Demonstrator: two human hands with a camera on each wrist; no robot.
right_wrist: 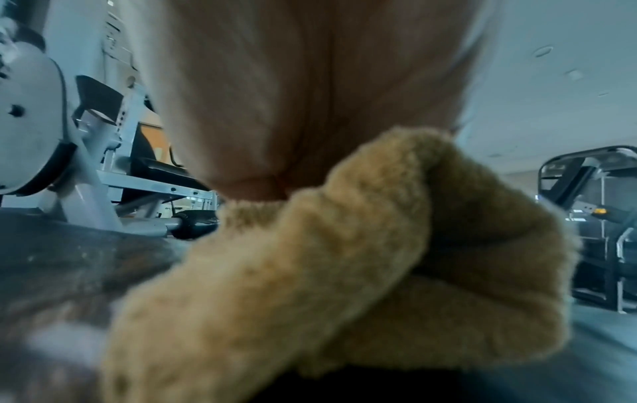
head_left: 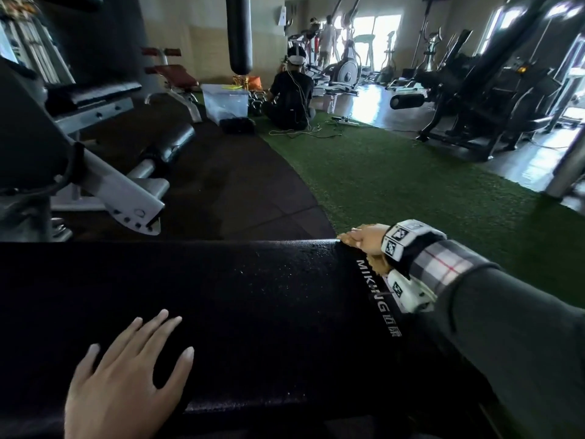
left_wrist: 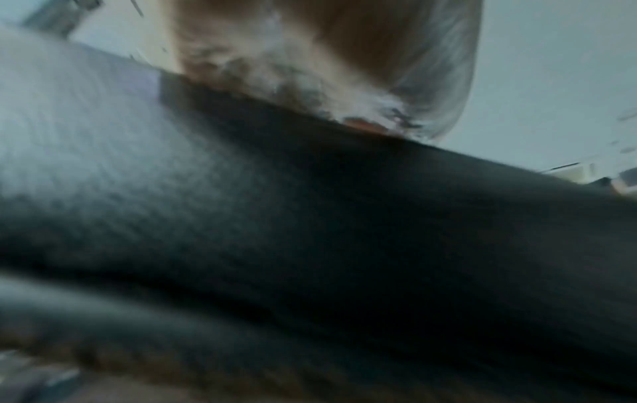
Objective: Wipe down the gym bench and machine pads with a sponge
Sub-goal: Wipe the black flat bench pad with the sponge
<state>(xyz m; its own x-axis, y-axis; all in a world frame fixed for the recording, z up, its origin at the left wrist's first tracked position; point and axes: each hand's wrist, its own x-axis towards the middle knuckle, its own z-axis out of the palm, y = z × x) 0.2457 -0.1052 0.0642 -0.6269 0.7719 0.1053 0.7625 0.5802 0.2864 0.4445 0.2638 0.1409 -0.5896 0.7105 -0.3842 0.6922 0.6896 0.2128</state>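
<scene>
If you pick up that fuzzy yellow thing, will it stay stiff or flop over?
Probably flop: the fuzzy cloth bunches in soft folds under the right hand. It looks light. On the wet-speckled bench pad it should slide easily.

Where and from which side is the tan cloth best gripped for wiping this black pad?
Grip the tan cloth by its bunched middle, from above, as the right hand does: it is soft and folded, draped over the far edge of the black pad.
</scene>
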